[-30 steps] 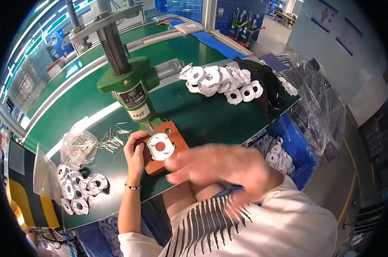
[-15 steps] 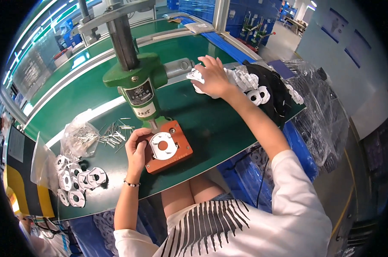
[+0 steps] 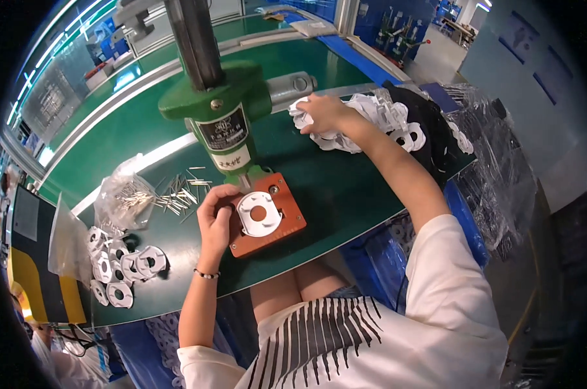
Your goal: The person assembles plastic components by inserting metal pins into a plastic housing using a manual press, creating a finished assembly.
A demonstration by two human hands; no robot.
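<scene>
My left hand (image 3: pixel 217 217) rests at the left side of an orange fixture block (image 3: pixel 258 245), its fingers curled round the upper left corner and the thumb bent inward. Seated on that block is a white ring-shaped plastic part (image 3: pixel 267 225) with a round hole in the middle. Above the block's far edge stands a green hand press (image 3: pixel 223 129), its ram pointing down close to my left fingertips. Farther right, my right hand (image 3: pixel 329 113) pinches a white plastic part (image 3: pixel 301 120) at the left end of a heap of similar parts (image 3: pixel 374 110).
Thin metal pins (image 3: pixel 177 196) lie loose beside a clear bag (image 3: pixel 126 194). More white ring parts (image 3: pixel 120 294) are piled at the bench's left. The press's side lever hub (image 3: pixel 290 89) projects near my right hand. A black cloth (image 3: pixel 418 107) lies by the heap, with plastic film (image 3: pixel 494 175) beyond.
My right hand's raised, spread fingers have come down and closed on a white part in the heap. My left hand stays at the fixture block. The whole view has shifted slightly.
</scene>
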